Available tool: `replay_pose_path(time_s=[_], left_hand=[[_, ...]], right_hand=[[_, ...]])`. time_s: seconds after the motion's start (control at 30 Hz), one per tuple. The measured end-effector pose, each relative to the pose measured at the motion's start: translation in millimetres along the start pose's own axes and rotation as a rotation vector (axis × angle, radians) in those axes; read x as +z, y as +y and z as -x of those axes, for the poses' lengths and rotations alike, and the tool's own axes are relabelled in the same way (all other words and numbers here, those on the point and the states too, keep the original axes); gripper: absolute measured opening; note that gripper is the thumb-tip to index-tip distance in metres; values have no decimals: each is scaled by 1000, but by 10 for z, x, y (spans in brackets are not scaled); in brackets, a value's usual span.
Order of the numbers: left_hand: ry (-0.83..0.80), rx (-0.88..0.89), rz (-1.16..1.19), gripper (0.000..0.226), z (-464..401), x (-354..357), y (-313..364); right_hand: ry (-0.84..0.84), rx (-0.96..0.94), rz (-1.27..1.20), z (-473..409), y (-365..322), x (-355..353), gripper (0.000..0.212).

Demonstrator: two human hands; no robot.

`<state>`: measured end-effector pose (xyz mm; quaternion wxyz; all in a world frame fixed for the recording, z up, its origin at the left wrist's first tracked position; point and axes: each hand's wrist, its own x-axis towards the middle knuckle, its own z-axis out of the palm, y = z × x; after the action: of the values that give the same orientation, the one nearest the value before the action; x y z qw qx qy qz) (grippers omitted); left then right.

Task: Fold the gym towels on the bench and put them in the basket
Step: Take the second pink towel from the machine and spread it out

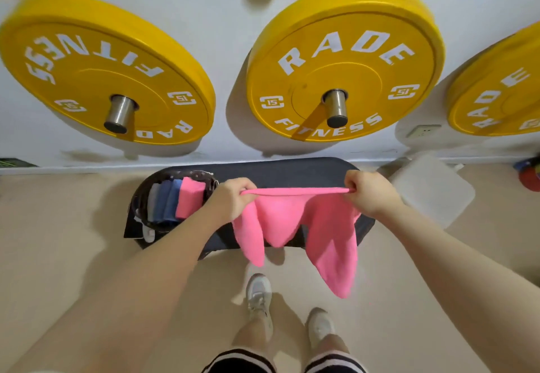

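At the left end of the bench (pixel 292 172) I see the basket (pixel 139 197), dark and round, touching the bench's left edge and holding folded towels (pixel 163 201) stood on edge in a row: grey, two blue, then a pink one on the right. Just right of the basket, my left hand (pixel 233 198) has its fingers curled, pinching the left end of the pink towel (pixel 280 220). The towel's top edge is pulled taut between both hands above the middle of the bench, and the rest hangs in uneven folds past the bench's near edge, over the floor. My right hand (pixel 369 192) pinches the other end, above the right part of the bench. Yellow weight plates (pixel 344 62) hang on the wall behind
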<state>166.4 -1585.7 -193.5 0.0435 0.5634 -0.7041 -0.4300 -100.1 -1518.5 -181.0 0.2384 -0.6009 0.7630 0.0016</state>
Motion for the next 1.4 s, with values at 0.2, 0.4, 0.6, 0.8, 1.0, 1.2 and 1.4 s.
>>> replay_pose_path(time_s=[0.2,0.4,0.6,0.8,1.0,1.2,1.4], left_hand=[[-197,33,-70,12,-314,416,-398],[-423,-79,-231,17,-271,905,-679],[-401,-129,-326,19,-264,1072,-849],[-108,-57,-516,18,-996,1613,-1366],[114,-77,-530,25,-1862,2223,-2054],[384,-99,-421,21,-2526,2359,-2314],[491,-161,-353,19,-3026,2169,-2369]], right_hand=[[-150,35,205,-295,376,531,7],[-477,13,36,-76,664,1197,21],[-397,53,57,-277,951,1326,25],[-62,191,0,-841,1319,2090,19],[116,256,-89,-1531,1593,2994,27],[230,345,-277,-2333,1763,3231,16],[364,276,-209,-2909,1718,3192,17]])
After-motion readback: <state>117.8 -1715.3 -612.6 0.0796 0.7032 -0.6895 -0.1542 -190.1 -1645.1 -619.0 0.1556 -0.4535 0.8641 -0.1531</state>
